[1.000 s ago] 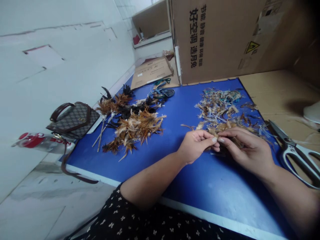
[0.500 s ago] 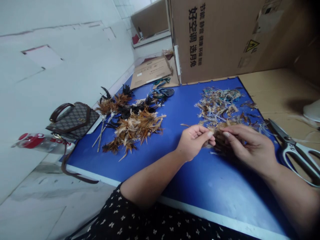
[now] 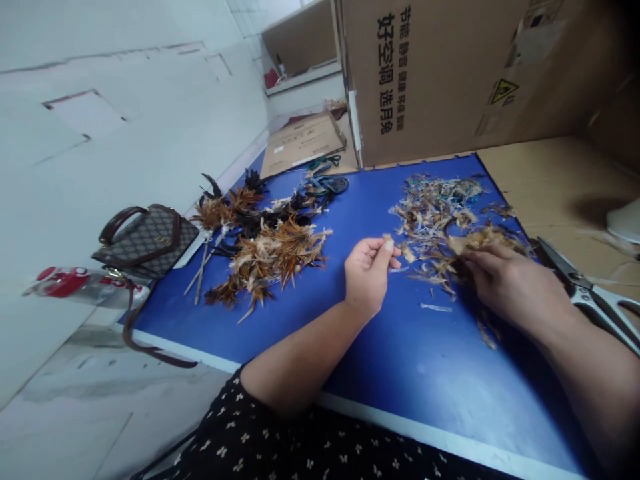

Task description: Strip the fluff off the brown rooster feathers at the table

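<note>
My left hand (image 3: 371,267) is closed in a pinch on a small tan feather piece (image 3: 387,238), just left of the loose feather pile (image 3: 430,217) on the blue table (image 3: 380,393). Over the near right part of that pile is my right hand (image 3: 515,287), its fingers bent down on tan feathers (image 3: 483,243); its fingertips are partly hidden. Bundles of brown feathers (image 3: 280,250) and black feathers (image 3: 257,220) lie to the left. A short clear strip (image 3: 436,307) rests on the table between my hands.
Scissors (image 3: 583,283) lie at the right, beside my right wrist. A patterned handbag (image 3: 150,240) and a bottle (image 3: 85,285) are at the left edge. A large cardboard box (image 3: 450,80) stands behind; flat cardboard (image 3: 303,141) lies at the back.
My hands have moved apart, the left one slightly left and up, the right one right over the feathers. The clear strip and some loose feathers are more exposed.
</note>
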### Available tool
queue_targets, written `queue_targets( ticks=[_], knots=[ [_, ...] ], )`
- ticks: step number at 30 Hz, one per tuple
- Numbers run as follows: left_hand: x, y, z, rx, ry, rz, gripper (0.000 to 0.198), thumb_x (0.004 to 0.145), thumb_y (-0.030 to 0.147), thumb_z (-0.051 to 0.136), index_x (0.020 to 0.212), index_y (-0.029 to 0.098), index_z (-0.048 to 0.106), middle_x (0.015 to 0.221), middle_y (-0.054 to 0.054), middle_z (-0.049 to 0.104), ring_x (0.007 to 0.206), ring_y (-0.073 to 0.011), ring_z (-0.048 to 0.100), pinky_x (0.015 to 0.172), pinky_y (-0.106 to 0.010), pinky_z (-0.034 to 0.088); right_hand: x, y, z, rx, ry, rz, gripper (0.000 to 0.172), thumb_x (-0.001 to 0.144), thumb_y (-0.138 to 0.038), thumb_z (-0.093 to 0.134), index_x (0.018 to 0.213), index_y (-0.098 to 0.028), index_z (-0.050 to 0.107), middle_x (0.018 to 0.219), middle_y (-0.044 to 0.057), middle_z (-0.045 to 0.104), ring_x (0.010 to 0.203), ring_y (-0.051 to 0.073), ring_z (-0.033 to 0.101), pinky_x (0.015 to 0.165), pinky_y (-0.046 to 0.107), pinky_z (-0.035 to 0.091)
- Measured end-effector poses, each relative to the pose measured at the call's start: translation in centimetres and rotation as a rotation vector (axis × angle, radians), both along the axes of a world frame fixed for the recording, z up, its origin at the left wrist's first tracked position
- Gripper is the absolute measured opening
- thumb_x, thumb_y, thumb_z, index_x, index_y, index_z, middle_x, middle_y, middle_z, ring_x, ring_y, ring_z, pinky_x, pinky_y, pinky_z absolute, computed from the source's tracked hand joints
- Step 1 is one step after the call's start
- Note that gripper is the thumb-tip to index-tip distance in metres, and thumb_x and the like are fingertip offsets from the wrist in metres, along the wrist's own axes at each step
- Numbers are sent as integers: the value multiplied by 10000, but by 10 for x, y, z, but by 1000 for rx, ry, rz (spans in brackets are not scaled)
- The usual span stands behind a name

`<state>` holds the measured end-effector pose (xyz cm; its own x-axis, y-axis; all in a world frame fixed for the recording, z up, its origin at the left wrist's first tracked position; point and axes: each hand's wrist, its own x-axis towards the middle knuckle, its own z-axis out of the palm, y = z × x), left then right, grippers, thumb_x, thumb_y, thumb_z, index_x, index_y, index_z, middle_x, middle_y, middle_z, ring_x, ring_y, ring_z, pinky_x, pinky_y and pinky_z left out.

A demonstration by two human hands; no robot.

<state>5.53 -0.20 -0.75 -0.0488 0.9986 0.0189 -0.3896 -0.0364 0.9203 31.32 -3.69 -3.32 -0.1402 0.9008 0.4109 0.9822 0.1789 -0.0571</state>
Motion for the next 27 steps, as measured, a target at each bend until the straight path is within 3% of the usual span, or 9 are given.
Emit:
queue_targets(
  ticks=[4,7,10,16,21,24,27],
  knots=[
    [-1,-1,-3,46,31,11,422,888,514,943,973,180,699,878,-32,803,662,-91,695,697,-246,560,-3,-2,5,177,134,48,351,1116,-431,605,1098,-215,882,1144,112,829,906,254,791,696,347,568],
    [0,-3,-2,87,48,21,439,888,541,942,978,184,704,883,-35,809,664,-93,698,698,-249,570,-8,-4,6,105,201,219,302,1096,-413,629,1051,-247,878,1034,81,798,819,229,765,687,347,578],
    [0,-6,0,107,72,20,452,889,567,937,980,189,706,888,-39,813,665,-96,698,695,-254,578,-10,-3,2,-12,185,326,282,1092,-377,619,1085,-283,884,1057,86,801,829,248,775,716,375,605],
    [1,-11,2,174,135,-6,423,935,568,896,981,193,706,894,-53,815,674,-104,705,694,-261,594,-10,1,-3,-116,-5,284,315,1109,-319,574,1107,-263,884,1088,103,792,841,274,778,710,390,570],
    [2,-11,-8,258,214,-51,359,1020,539,810,1007,194,712,942,-64,824,694,-107,712,727,-274,613,-12,-1,0,-133,5,236,355,1155,-380,515,1078,-218,822,1038,101,748,800,254,747,697,375,534],
    [2,-9,-15,406,368,-16,265,1067,464,754,1021,205,725,958,-73,824,792,-150,757,787,-320,642,-13,-4,6,-40,86,262,331,1152,-418,532,1090,-231,797,1037,91,738,802,247,737,670,365,520],
    [0,-9,-18,681,605,-6,144,1095,329,690,1003,226,727,1054,-94,846,1020,-218,801,985,-435,662,-18,-7,14,-13,175,339,282,1148,-421,553,1088,-248,767,1029,84,724,820,239,732,698,360,545]
  ],
)
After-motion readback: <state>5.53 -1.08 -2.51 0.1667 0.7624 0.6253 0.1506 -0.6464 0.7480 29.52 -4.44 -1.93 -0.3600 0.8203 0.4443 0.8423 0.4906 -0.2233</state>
